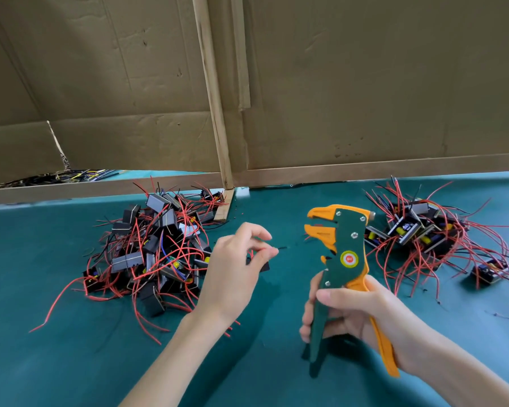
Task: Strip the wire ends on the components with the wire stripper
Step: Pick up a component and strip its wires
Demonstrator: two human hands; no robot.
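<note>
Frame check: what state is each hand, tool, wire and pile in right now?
wire stripper: upright, jaws open, nothing between them.
right hand: grips the stripper's handles.
left hand: pinches a black wire.
black wire: tip points toward the stripper, apart from it.
left pile: components heaped, red wires tangled.
right pile: components heaped, wires splayed.
</note>
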